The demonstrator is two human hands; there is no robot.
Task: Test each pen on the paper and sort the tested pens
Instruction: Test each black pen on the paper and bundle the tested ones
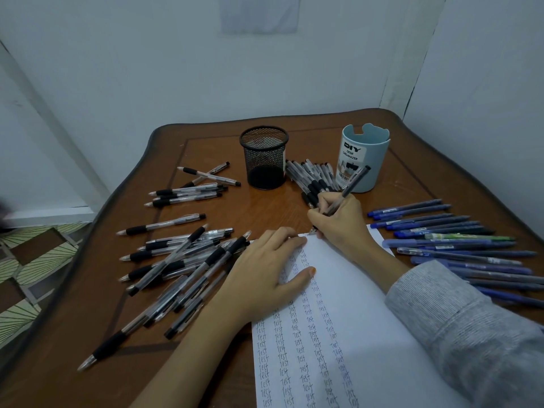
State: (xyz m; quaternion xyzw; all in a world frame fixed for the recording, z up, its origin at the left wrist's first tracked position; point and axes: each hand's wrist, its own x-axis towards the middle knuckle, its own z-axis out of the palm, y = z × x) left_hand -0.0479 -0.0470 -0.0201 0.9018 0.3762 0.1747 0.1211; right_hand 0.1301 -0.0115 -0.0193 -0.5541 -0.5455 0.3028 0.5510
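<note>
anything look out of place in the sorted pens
One green pen lies in the row of blue pens right of the paper, the only one of that colour there. Nothing looks spilled or damaged.

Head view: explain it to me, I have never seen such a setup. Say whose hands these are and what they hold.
No machine here: a camera worn on a person's head looks down at their own hands. The left hand rests flat on the paper, which bears columns of the word "test". The right hand grips a pen, tip at the paper's far edge. On the table stand a mesh cup and a blue organizer. Loose black pens lie on the left, blue pens in a row on the right.
</note>
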